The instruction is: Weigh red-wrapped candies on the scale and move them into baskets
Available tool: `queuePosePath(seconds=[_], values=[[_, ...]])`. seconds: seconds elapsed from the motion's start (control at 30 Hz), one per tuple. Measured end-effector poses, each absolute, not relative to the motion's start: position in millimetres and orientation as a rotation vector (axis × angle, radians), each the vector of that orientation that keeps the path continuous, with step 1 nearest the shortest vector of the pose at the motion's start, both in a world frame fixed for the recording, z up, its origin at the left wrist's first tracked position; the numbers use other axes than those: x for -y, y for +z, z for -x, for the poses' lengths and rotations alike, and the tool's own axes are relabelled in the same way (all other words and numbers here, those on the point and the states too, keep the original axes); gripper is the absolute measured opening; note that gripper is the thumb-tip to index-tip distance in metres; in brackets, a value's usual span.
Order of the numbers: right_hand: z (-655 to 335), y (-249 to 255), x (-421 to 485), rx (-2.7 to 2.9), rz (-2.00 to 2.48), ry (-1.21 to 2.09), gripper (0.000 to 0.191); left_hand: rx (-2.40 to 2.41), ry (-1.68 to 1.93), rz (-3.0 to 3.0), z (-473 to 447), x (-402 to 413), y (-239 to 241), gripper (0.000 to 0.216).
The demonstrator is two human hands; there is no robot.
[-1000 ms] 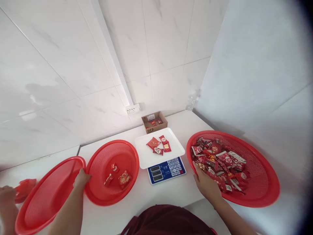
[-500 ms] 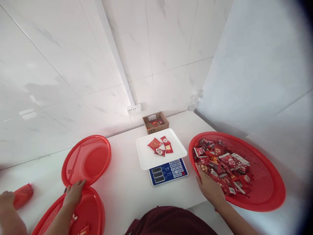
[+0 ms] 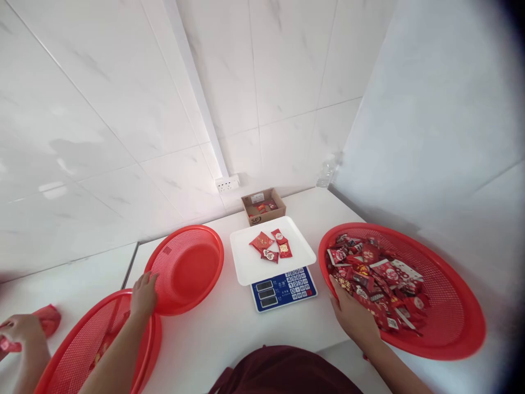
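My right hand [image 3: 356,317] grips the near-left rim of a large red basket [image 3: 455,323], which is tilted and holds many small red packets [image 3: 375,284]. At the left, my left hand [image 3: 143,295] has its fingers on the near-left rim of a red mesh basket [image 3: 192,268] with nothing visible inside. Under my left forearm stands another red basket [image 3: 69,350] with a few packets in it, partly hidden. Between my hands, a blue scale [image 3: 285,290] carries a white tray [image 3: 241,268] with several red packets [image 3: 262,241] on it.
A small cardboard box [image 3: 266,219] with red packets stands behind the scale, near a wall socket [image 3: 227,184]. At the far left, another person's hand [image 3: 24,331] is at a red bag [image 3: 49,320]. A clear plastic item [image 3: 327,172] lies in the back corner.
The red basket at my left hand has moved right onto the scale's table, and my left hand has moved right and forward with it. The front-left basket has shifted left. My right hand stays put.
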State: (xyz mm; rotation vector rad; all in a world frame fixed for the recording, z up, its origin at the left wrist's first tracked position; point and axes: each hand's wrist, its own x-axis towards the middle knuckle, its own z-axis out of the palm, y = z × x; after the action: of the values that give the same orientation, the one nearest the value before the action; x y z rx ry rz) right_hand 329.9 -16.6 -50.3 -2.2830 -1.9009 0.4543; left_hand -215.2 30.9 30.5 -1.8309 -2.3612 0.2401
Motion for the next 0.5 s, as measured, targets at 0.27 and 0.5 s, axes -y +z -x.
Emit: queuePosePath(seconds=[0.27,0.5], values=[[-329,-47,16,1.911,2.316,0.454,0.051,1.747,-0.306,2.706,3,-91,-6,0.042],[-328,-48,17,1.935,2.284,0.438,0.052,1.607,0.055,3.095,-98,-113,-24,0.056]])
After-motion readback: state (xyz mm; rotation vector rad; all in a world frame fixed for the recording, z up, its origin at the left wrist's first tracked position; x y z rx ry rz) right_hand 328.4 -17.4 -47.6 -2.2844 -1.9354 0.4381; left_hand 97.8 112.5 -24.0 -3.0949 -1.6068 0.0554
